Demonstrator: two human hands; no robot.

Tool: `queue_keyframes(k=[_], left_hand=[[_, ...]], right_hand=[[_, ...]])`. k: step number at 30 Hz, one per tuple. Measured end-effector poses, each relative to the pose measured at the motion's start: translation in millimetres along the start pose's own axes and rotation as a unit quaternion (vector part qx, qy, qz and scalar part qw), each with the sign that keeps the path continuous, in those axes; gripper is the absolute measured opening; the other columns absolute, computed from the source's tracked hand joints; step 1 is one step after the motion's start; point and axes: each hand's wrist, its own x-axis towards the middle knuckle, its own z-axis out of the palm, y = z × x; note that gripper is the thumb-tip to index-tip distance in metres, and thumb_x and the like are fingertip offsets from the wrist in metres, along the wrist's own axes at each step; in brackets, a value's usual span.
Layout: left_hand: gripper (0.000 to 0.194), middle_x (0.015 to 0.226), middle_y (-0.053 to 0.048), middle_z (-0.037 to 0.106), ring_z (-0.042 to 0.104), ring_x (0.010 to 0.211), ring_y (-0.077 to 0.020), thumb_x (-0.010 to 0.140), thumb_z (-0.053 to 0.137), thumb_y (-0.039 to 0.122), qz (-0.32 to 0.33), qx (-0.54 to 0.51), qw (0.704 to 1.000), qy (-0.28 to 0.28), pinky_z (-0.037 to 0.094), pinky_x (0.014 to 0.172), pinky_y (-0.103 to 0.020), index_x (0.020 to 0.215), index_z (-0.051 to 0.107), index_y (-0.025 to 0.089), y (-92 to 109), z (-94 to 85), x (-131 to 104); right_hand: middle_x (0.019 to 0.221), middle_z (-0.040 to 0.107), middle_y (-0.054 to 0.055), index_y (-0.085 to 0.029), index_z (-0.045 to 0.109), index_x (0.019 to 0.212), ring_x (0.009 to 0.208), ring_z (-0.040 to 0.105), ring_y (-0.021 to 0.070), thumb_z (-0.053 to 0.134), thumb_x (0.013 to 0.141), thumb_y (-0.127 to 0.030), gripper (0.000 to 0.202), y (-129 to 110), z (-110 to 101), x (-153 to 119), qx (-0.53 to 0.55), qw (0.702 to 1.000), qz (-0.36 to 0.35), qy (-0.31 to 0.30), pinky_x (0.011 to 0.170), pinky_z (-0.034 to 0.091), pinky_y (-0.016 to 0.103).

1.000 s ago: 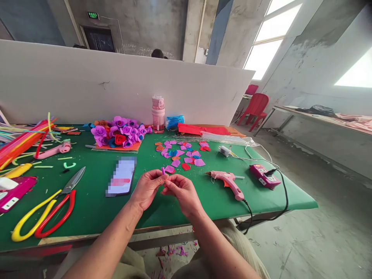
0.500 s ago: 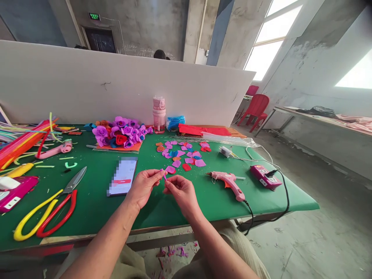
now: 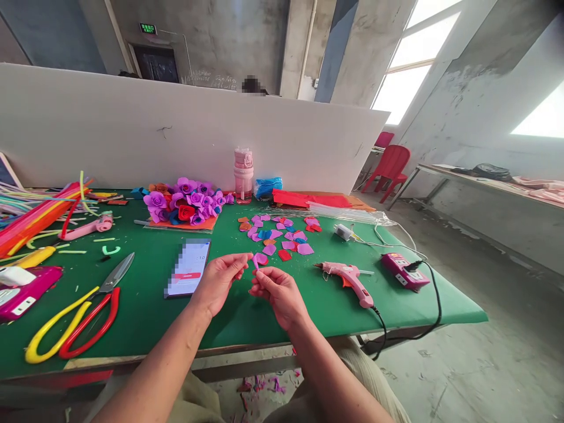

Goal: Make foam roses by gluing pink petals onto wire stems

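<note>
Both hands are narrowed to a fingertip pinch above the near part of the bench (image 3: 308,320). The right hand (image 3: 282,296) grips the lower end of a small purple strip (image 3: 256,264); the left hand (image 3: 218,285) grips its upper end. Current step, as judged: shaping the strip by finger. Further handling appears to call for light, steady pressure. Glue gun (image 3: 350,279): lying at the right. Loose petals (image 3: 305,249): beyond the hands. Flower cluster (image 3: 187,202): farther, at left.
</note>
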Motion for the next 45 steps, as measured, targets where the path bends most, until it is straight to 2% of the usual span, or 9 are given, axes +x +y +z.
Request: queue_keyframes(k=[4,9,14,22,31,34,37,40,45], left_hand=[[0.025,0.073,-0.004,0.066,0.047,0.065,-0.0114,0.059,0.078,0.031,-0.028,0.015,0.999,-0.041,0.036,0.062,-0.025,0.078,0.074,0.015,1,4.0,-2],[0.021,0.065,-0.002,0.064,0.045,0.061,-0.0100,0.055,0.080,0.029,-0.024,-0.002,1.000,-0.017,0.035,0.059,-0.024,0.068,0.073,0.015,-2,7.3,-2],[0.025,0.066,0.000,0.062,0.042,0.057,-0.0076,0.059,0.078,0.031,-0.012,-0.025,1.000,-0.005,0.034,0.057,-0.023,0.079,0.074,0.016,0,4.6,0],[0.019,0.071,-0.004,0.065,0.049,0.065,-0.0125,0.064,0.074,0.033,-0.036,0.074,0.995,-0.059,0.037,0.060,-0.025,0.073,0.074,0.015,0,4.1,-4],[0.017,0.069,-0.002,0.064,0.053,0.066,-0.0106,0.064,0.076,0.028,-0.067,-0.020,0.994,-0.087,0.041,0.064,-0.023,0.070,0.070,0.014,-5,3.4,-4],[0.017,0.072,-0.002,0.065,0.054,0.066,-0.0095,0.064,0.076,0.028,-0.051,-0.049,0.995,-0.069,0.043,0.063,-0.022,0.070,0.068,0.013,-5,1.7,-1],[0.018,0.074,-0.002,0.066,0.050,0.055,-0.0056,0.069,0.072,0.029,-0.015,-0.062,0.997,-0.032,0.039,0.052,-0.019,0.076,0.064,0.014,-2,-1.2,1],[0.021,0.071,-0.001,0.067,0.049,0.049,-0.0057,0.072,0.070,0.030,-0.034,-0.044,0.998,-0.034,0.036,0.046,-0.018,0.082,0.058,0.017,0,-3.3,1],[0.031,0.074,-0.003,0.068,0.059,0.059,-0.0103,0.067,0.073,0.025,-0.069,0.009,0.996,-0.057,0.047,0.058,-0.022,0.089,0.054,0.016,-1,-1.0,-3]], right_hand=[[0.063,0.064,0.000,-0.013,0.067,0.073,0.053,0.058,0.0083,0.078,0.061,-0.035,0.027,-1,-1,-2,0.009,1.000,0.004,-0.022,0.060,0.052,0.023],[0.063,0.064,0.000,-0.013,0.066,0.072,0.052,0.058,0.0079,0.079,0.061,-0.036,0.028,-1,-1,-3,0.029,0.998,0.026,-0.044,0.059,0.053,0.023],[0.062,0.064,0.000,-0.012,0.067,0.074,0.052,0.058,0.0075,0.080,0.060,-0.034,0.029,0,-3,-1,0.050,0.997,0.042,-0.042,0.061,0.054,0.024],[0.065,0.066,0.002,-0.011,0.067,0.071,0.051,0.060,0.0074,0.079,0.062,-0.035,0.029,1,-5,1,0.046,0.997,0.050,-0.025,0.056,0.053,0.021],[0.071,0.068,0.005,-0.010,0.068,0.078,0.057,0.062,0.0103,0.072,0.069,-0.041,0.032,1,-2,-3,-0.016,0.999,0.014,-0.044,0.062,0.052,0.025],[0.077,0.069,0.006,-0.012,0.069,0.084,0.064,0.063,0.0119,0.070,0.071,-0.041,0.032,-5,-3,-4,-0.045,0.997,0.015,-0.063,0.068,0.051,0.027],[0.092,0.069,0.006,-0.018,0.068,0.097,0.078,0.063,0.0145,0.071,0.070,-0.037,0.033,-13,-8,-3,-0.062,0.997,-0.014,-0.050,0.077,0.049,0.030],[0.090,0.070,0.004,-0.019,0.072,0.089,0.079,0.063,0.0151,0.074,0.066,-0.032,0.027,-18,-15,0,-0.049,0.998,-0.041,-0.015,0.082,0.047,0.032],[0.075,0.070,0.004,-0.016,0.073,0.076,0.073,0.063,0.0150,0.077,0.062,-0.031,0.021,-19,-20,4,-0.036,0.999,-0.039,0.000,0.081,0.047,0.032]])
